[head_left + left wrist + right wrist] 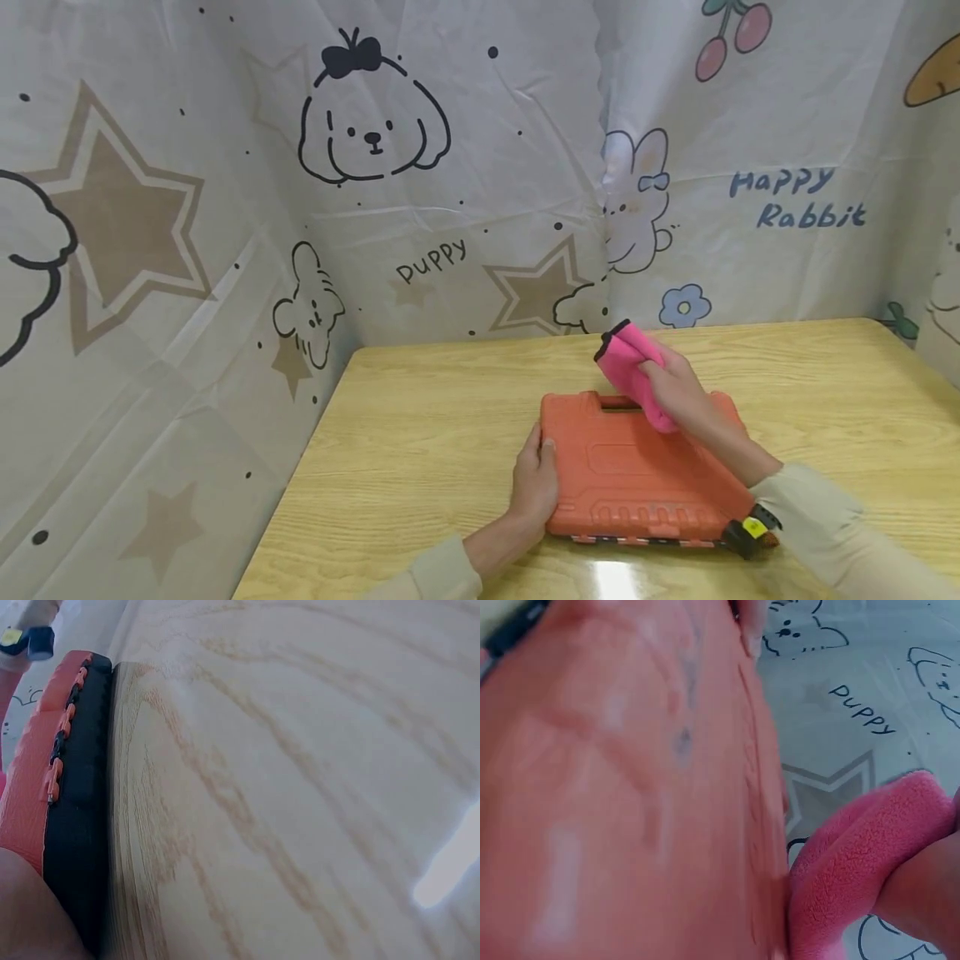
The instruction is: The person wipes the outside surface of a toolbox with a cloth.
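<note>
An orange-red plastic case [637, 475] with a cut-out handle lies on the wooden table. At its left edge my left hand [536, 487] grips it, thumb on the lid side. The left wrist view shows the case's black lower half [79, 802] and its latches [56, 769]. A pink cloth [637, 371] with a black border is held in my right hand [678, 387], over the case's far edge by the handle. Up close in the right wrist view, the fluffy cloth [870, 862] is against the case's edge.
The light wood table [412, 433] reaches back to a white curtain [450, 208] printed with cartoon animals and stars. A black strap device with a yellow label [752, 527] on my right wrist overlaps the case's near right corner.
</note>
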A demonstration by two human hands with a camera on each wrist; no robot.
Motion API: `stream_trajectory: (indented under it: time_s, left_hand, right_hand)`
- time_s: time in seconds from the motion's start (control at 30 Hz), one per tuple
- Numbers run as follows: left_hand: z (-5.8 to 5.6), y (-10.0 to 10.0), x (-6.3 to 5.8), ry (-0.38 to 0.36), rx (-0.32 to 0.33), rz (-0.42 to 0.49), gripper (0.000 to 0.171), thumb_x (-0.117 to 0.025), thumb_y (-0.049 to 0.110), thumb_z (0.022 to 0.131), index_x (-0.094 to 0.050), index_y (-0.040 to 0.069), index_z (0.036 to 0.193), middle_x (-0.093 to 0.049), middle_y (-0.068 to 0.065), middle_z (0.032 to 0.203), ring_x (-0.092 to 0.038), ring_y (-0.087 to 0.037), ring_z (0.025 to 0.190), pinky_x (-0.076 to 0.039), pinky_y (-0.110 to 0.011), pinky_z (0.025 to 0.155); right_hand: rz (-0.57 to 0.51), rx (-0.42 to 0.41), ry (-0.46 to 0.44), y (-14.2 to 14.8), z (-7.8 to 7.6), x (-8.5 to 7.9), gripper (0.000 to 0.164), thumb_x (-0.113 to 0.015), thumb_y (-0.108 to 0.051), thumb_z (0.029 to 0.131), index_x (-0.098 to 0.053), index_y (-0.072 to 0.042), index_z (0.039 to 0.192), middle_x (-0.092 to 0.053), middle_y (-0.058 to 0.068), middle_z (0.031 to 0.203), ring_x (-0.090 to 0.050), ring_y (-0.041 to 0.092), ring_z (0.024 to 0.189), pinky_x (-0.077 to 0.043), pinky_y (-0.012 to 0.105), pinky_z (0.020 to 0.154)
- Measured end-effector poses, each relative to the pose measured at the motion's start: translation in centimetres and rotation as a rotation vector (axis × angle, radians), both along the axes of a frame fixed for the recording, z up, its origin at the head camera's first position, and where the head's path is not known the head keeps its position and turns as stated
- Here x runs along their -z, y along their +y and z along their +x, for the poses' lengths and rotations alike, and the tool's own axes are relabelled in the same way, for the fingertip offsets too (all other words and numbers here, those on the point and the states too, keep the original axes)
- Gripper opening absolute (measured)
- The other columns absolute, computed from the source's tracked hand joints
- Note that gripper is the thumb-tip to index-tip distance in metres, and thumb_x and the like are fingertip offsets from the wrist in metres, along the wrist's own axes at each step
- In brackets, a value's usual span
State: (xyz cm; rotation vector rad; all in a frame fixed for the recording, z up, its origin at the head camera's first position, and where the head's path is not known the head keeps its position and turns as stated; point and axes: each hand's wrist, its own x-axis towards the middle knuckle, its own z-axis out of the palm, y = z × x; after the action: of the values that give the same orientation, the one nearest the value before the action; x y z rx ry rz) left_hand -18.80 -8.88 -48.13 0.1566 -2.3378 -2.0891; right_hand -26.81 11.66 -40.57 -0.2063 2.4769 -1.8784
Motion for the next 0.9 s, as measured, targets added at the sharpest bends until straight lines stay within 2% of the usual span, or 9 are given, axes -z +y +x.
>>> stream_trajectory:
  time_s: [0.17, 0.33, 0.43, 0.5, 0.57, 0.67, 0.73, 0.8, 0.9]
  left_hand:
    - [0.1, 0.1, -0.1, 0.015, -0.004, -0.005, 0.052, -0.034, 0.021, 0.110, -0.023, 0.003, 0.158, -0.035, -0.013, 0.157, -0.029, -0.029, 0.144, -0.024, -0.049, 0.117]
    - [0.0, 0.1, 0.0, 0.031, -0.010, -0.017, 0.052, -0.035, 0.020, 0.110, -0.026, 0.004, 0.158, -0.038, -0.012, 0.155, -0.034, -0.027, 0.141, -0.026, -0.049, 0.116]
    - [-0.1, 0.1, 0.1, 0.023, -0.012, -0.024, 0.052, -0.035, 0.020, 0.109, -0.025, 0.005, 0.158, -0.038, -0.010, 0.156, -0.034, -0.026, 0.141, -0.026, -0.047, 0.116]
    - [-0.1, 0.1, 0.2, 0.012, -0.011, -0.029, 0.052, -0.034, 0.020, 0.110, -0.024, 0.003, 0.158, -0.036, -0.012, 0.157, -0.031, -0.027, 0.143, -0.025, -0.048, 0.117]
    - [-0.1, 0.1, 0.1, 0.000, -0.012, -0.038, 0.053, -0.035, 0.020, 0.110, -0.023, 0.001, 0.158, -0.034, -0.013, 0.158, -0.029, -0.029, 0.144, -0.023, -0.048, 0.117]
    - [0.0, 0.1, 0.0, -0.010, -0.021, -0.051, 0.054, -0.035, 0.021, 0.110, -0.023, -0.003, 0.156, -0.032, -0.017, 0.158, -0.027, -0.032, 0.145, -0.022, -0.050, 0.117]
    - [0.0, 0.1, 0.0, -0.012, -0.024, -0.051, 0.054, -0.035, 0.022, 0.110, -0.023, -0.003, 0.156, -0.033, -0.017, 0.158, -0.027, -0.032, 0.145, -0.022, -0.051, 0.117]
    - [0.0, 0.1, 0.0, -0.006, -0.023, -0.047, 0.054, -0.035, 0.022, 0.110, -0.024, -0.003, 0.156, -0.034, -0.017, 0.157, -0.028, -0.032, 0.144, -0.023, -0.051, 0.117]
    - [0.0, 0.0, 0.0, 0.001, -0.026, -0.044, 0.053, -0.036, 0.021, 0.110, -0.025, -0.003, 0.156, -0.035, -0.016, 0.157, -0.029, -0.030, 0.144, -0.024, -0.050, 0.117]
  right_hand:
    - [0.025, -0.126, 0.062, -1.7, -1.1, 1.0, 0.049, -0.042, -0.002, 0.100, -0.043, 0.002, 0.149, -0.053, 0.024, 0.133, -0.052, 0.030, 0.109, -0.048, 0.020, 0.080]
    - [0.077, -0.250, 0.125, -3.5, -1.8, 1.6, 0.041, -0.044, 0.001, 0.097, -0.056, 0.003, 0.136, -0.060, 0.019, 0.114, -0.054, 0.027, 0.098, -0.048, 0.025, 0.077]
    - [0.146, -0.342, 0.177, -4.0, -2.1, 1.8, 0.040, -0.043, 0.003, 0.097, -0.058, 0.002, 0.135, -0.062, 0.019, 0.118, -0.054, 0.028, 0.104, -0.048, 0.036, 0.087]
    - [0.215, -0.395, 0.203, -4.2, -2.2, 1.8, 0.041, -0.043, 0.003, 0.099, -0.056, 0.002, 0.138, -0.060, 0.018, 0.130, -0.053, 0.028, 0.112, -0.044, 0.041, 0.096]
    - [0.286, -0.450, 0.213, -4.3, -2.3, 1.7, 0.039, -0.045, 0.001, 0.100, -0.057, 0.001, 0.137, -0.062, 0.016, 0.125, -0.055, 0.028, 0.108, -0.046, 0.042, 0.093]
    - [0.391, -0.506, 0.189, -4.5, -2.4, 1.2, 0.036, -0.049, -0.001, 0.098, -0.061, -0.003, 0.132, -0.064, 0.009, 0.102, -0.057, 0.022, 0.083, -0.049, 0.037, 0.075]
    - [0.455, -0.531, 0.176, -4.6, -2.4, 0.9, 0.032, -0.054, -0.001, 0.096, -0.063, -0.004, 0.127, -0.059, 0.004, 0.090, -0.052, 0.019, 0.074, -0.044, 0.033, 0.067]
    - [0.525, -0.552, 0.172, -4.8, -2.5, 0.6, 0.030, -0.060, -0.002, 0.093, -0.063, -0.003, 0.123, -0.057, 0.003, 0.086, -0.052, 0.018, 0.072, -0.044, 0.032, 0.066]
    - [0.624, -0.582, 0.209, -5.0, -2.7, 0.3, 0.036, -0.067, -0.002, 0.090, -0.063, -0.001, 0.126, -0.061, 0.003, 0.093, -0.054, 0.020, 0.082, -0.045, 0.034, 0.073]
